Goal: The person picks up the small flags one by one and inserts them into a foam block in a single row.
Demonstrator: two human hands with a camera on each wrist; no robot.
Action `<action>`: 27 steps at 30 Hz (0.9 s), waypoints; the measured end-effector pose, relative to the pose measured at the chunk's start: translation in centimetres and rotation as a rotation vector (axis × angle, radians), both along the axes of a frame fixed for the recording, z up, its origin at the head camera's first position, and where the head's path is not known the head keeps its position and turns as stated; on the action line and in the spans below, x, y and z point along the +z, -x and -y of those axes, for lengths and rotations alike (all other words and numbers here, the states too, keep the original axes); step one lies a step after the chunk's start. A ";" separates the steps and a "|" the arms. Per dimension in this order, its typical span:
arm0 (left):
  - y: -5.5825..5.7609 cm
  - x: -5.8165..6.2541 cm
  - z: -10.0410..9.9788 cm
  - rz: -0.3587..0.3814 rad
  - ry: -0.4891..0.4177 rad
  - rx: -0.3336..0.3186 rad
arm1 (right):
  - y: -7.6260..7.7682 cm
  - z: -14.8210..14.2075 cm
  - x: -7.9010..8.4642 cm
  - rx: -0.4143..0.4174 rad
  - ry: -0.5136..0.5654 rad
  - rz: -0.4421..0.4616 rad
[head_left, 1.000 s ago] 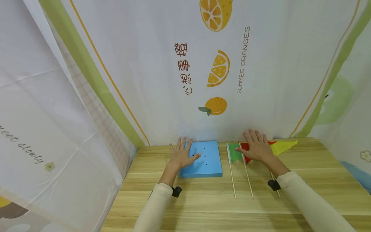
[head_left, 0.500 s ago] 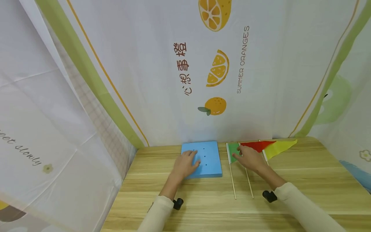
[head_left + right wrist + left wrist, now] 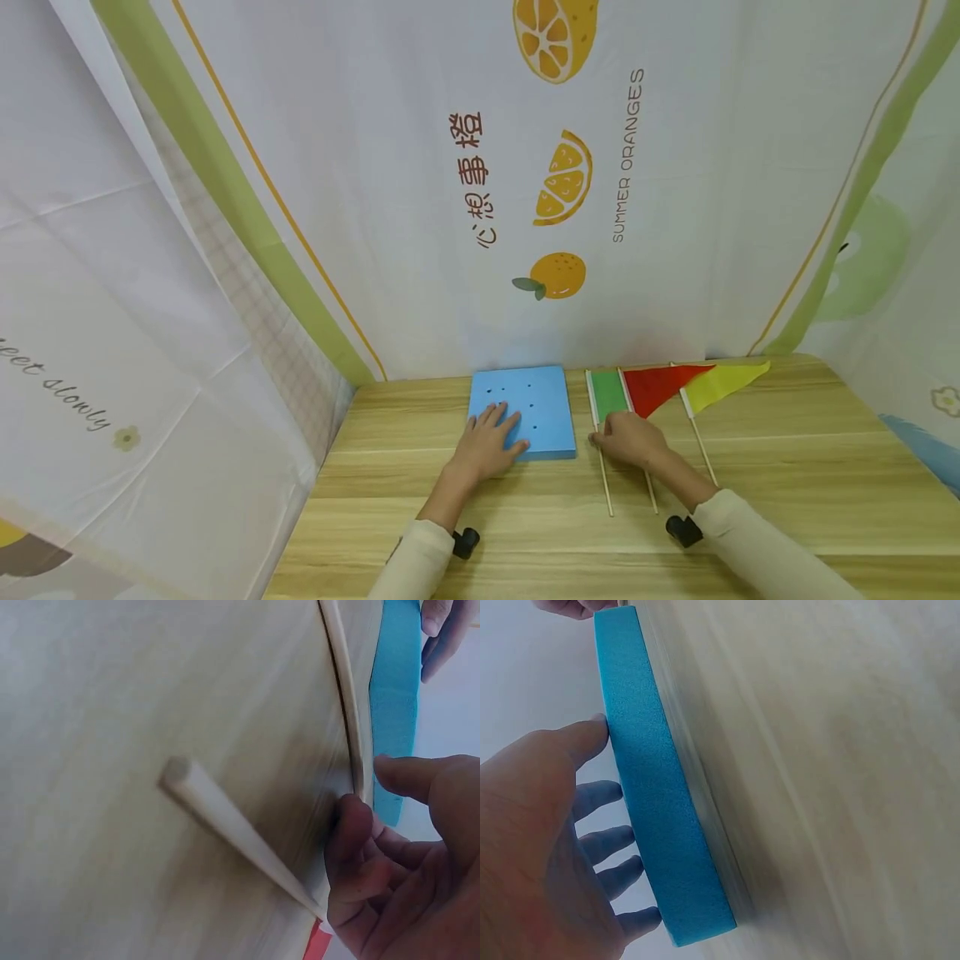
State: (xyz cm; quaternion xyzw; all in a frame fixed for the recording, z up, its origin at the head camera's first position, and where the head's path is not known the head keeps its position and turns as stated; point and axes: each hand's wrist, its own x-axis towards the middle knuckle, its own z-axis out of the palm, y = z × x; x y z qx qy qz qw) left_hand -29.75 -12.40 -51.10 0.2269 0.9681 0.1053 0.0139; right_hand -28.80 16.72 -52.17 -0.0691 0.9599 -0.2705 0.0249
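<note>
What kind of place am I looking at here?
Probably a small tabletop craft corner: a wooden table walled in by printed cloth, with a blue foam block and three paper flags on sticks.

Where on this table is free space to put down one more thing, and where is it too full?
The wooden table is bare right of the yellow flag, along the near edge, and left of the blue foam block. It is crowded at the back middle, where the left hand, right hand, green flag and red flag sit close.
</note>
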 end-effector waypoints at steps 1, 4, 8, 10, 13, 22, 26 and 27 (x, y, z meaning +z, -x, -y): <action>0.1 0.0 0.0 0.002 0.002 0.000 | 0.1 0.1 -0.2 -0.004 -0.002 0.000; 0.1 0.0 0.0 0.006 0.006 0.004 | 0.5 0.2 -0.9 -0.001 0.015 0.007; 0.2 0.1 0.0 0.006 0.011 0.007 | 1.7 -0.4 -2.3 0.037 0.037 0.006; 0.2 0.1 -0.1 0.010 0.012 0.008 | 2.1 -0.6 -2.9 0.049 0.052 0.004; 0.1 0.1 -0.1 0.018 0.007 0.013 | 2.0 -0.6 -2.6 0.042 0.097 0.029; 0.1 -0.1 -0.2 0.033 0.017 0.028 | 0.7 -0.1 -0.1 -0.022 0.233 0.163; 0.0 0.0 -0.1 0.049 0.005 0.031 | 0.6 -0.2 0.0 -0.019 0.287 0.194; 0.1 0.0 -0.1 0.052 0.004 0.031 | 0.7 -0.2 0.0 -0.026 0.302 0.202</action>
